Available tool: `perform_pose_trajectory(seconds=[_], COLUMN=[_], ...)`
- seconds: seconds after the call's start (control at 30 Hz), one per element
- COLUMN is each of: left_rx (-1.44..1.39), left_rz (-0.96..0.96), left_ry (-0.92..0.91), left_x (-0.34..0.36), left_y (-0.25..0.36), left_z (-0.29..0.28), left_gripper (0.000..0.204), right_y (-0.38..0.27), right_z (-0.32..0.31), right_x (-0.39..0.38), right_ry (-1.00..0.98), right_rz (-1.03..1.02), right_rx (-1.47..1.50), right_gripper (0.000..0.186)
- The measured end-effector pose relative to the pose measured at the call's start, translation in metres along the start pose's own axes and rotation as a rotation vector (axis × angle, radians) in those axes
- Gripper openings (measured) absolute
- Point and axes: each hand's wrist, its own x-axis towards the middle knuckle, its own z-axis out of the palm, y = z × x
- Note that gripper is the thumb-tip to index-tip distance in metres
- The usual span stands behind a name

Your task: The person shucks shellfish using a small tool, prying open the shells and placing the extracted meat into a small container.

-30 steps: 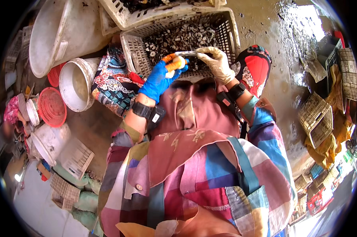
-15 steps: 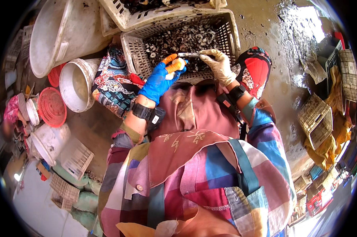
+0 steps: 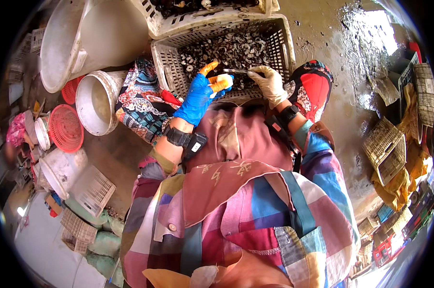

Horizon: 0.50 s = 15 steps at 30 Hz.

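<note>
Shells fill the grey crate (image 3: 171,62) on the wet ground, directly ahead of the seated person. Left hand (image 3: 197,96), in a blue glove with orange fingertips, is closed around a pale shell (image 3: 225,79) held just above the crate's near rim. Right hand (image 3: 269,84), in a pale glove, grips a knife (image 3: 236,71), fingers clamped on the handle, blade tip meeting the shell. White bucket (image 3: 94,103) and red basket (image 3: 65,127) lie to the left, well apart from the hands.
</note>
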Motion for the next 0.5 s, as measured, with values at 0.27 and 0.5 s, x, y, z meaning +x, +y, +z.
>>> perform_pose_trajectory(seconds=[0.27, 0.5], left_rx=[-0.610, 0.299], left_rz=[-0.354, 0.131], left_ry=[-0.066, 0.096], left_x=[0.037, 0.119], left_y=[0.028, 0.092], left_z=[-0.023, 0.008], left_gripper=[0.035, 0.025], right_y=[0.006, 0.012], right_z=[0.001, 0.002], right_x=[0.012, 0.013], right_ry=[-0.005, -0.021], right_rz=[0.324, 0.293], right_rx=[0.631, 0.698], right_gripper=[0.013, 0.013])
